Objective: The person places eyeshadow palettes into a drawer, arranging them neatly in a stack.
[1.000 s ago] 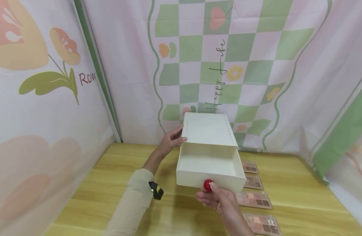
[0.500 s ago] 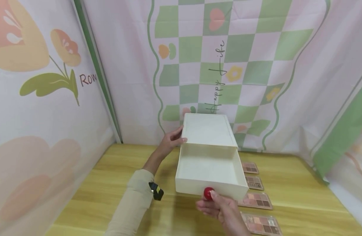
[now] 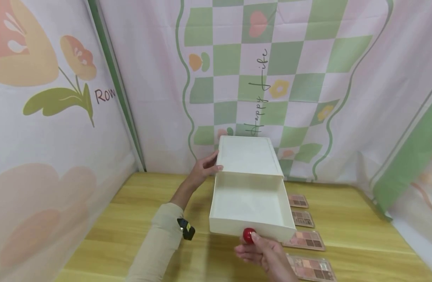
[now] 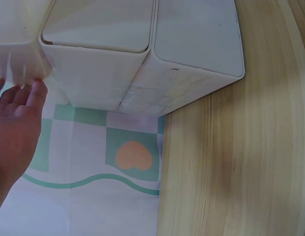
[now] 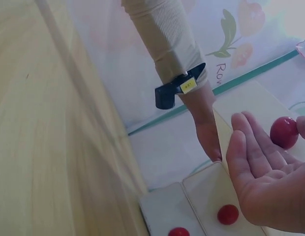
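Note:
A white drawer [image 3: 251, 199] with a bare inside is pulled partway out of the top unit of a white drawer cabinet [image 3: 249, 154]. My right hand [image 3: 268, 254] pinches the round red knob [image 3: 248, 235] on the drawer's front. In the right wrist view the thumb touches that knob, and the other fingers extend below it. My left hand [image 3: 203, 168] rests against the cabinet's left side, thumb at the top edge. The left wrist view shows its fingertips touching the upper unit, the fingers slightly bent.
Makeup palettes [image 3: 304, 239] lie in a row on the wooden table [image 3: 131, 235], right of the cabinet. Lower drawers with red knobs [image 5: 228, 214] sit beneath the pulled one. A patterned cloth [image 3: 226, 58] hangs close behind, with another at the left.
The drawer has slid farther out toward me, its knob and my right hand moving nearer with it. My left hand stays in place on the cabinet.

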{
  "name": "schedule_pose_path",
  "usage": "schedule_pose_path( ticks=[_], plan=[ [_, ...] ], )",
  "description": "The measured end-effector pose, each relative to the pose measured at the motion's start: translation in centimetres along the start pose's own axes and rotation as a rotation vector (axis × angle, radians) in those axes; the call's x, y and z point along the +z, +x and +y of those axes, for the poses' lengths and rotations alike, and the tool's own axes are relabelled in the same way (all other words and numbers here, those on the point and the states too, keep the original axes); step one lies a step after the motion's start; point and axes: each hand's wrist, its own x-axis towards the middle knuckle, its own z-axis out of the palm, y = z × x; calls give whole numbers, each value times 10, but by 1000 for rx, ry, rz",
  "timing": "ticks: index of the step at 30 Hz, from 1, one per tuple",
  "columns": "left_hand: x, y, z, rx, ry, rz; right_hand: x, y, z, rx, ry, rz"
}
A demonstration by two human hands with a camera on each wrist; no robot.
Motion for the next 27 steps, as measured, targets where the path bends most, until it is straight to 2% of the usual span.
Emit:
schedule_pose_path(
  ticks=[3, 6, 10, 17, 20, 23, 25, 27],
  plan=[
    [0, 0, 0, 2, -7, -2, -5, -4, -3, 25, -57, -19],
    [1, 1, 1, 3, -11, -1, -12, -10, -9, 92, -163, -7],
    [1, 0, 2, 1, -2, 8, -28, -21, -14, 106, -256, -11],
    [0, -1, 1, 9, -1, 11, -73, -42, -25, -69, -193, -205],
    [0, -1, 1, 7, -2, 8, -100, -47, -34, -121, -260, -257],
    [1, -2, 1, 2, -2, 13, -129, -50, -44, -114, -439, -198],
    [2, -2, 1, -5, 1, 18, -150, -52, -50, -60, -584, -102],
    [3, -3, 2, -10, 5, 20, -168, -50, -54, 21, -712, 31]
  ],
)
